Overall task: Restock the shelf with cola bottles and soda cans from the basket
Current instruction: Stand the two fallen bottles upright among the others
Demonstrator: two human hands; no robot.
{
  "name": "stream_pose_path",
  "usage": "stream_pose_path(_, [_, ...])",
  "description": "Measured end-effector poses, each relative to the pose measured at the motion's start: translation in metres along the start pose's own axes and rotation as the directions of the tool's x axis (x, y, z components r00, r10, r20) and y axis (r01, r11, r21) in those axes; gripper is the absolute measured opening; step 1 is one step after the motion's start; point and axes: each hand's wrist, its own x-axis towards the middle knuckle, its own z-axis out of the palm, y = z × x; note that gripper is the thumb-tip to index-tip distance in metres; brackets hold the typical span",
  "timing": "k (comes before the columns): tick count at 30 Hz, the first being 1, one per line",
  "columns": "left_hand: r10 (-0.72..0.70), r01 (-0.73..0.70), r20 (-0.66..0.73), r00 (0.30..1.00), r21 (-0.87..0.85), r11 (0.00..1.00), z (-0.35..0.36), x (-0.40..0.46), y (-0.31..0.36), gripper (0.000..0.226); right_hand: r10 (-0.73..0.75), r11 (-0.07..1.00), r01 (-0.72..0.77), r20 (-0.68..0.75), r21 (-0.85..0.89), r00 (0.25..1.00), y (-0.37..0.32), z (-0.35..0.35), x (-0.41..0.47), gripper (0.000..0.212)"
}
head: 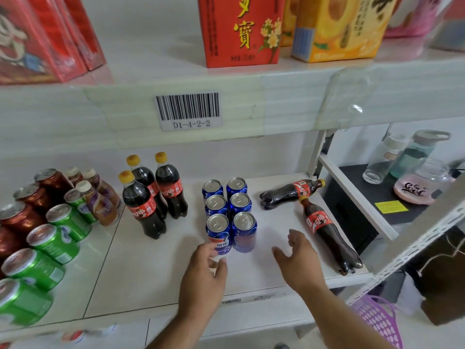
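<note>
Upright, six blue soda cans (227,210) in pairs, silver tops, left hand (205,275) and right hand (299,260) loosely spread, empty.

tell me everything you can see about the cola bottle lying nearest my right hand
The cola bottle is clear plastic, full of dark drink, with a yellow cap and a red label wrapped below its neck. It lies on its side on the white shelf, cap pointing toward the back, base toward the front edge. Its cap sits against, or very close to, a second lying bottle. The right hand hovers open just left of it, not touching.
</note>
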Motion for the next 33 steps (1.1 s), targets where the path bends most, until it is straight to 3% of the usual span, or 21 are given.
stream_pose_path(6, [0.271,-0.246,0.145,0.952,-0.171,0.954,0.008,0.021,0.096,0.029,-0.006,0.999,-0.001,-0.152,-0.040,0.988,-0.001,-0.060,0.014,0.054])
stream_pose_path(10, [0.343,-0.336,0.261,0.902,-0.073,0.939,0.044,0.067,0.155,0.039,0.056,0.977,-0.090,-0.172,-0.195,0.983,0.008,-0.082,0.032,0.040])
stream_pose_path(14, [0.274,-0.373,0.422,0.864,0.172,0.912,0.089,0.117,0.184,0.052,0.132,0.921,-0.164,-0.114,-0.354,0.985,0.017,-0.093,0.047,0.047])
stream_pose_path(20, [0.132,-0.374,0.473,0.871,0.465,0.802,0.163,0.172,0.172,0.059,0.219,0.874,-0.191,0.010,-0.447,0.976,0.031,-0.097,0.078,0.058])
stream_pose_path(30, [0.021,-0.364,0.486,0.874,0.624,0.691,0.218,0.209,0.157,0.075,0.276,0.832,-0.172,0.125,-0.527,0.953,0.043,-0.088,0.115,0.054])
stream_pose_path(33, [0.010,-0.320,0.466,0.885,0.592,0.739,0.219,0.209,0.157,0.075,0.285,0.851,-0.189,0.128,-0.489,0.950,0.045,-0.090,0.117,0.047])
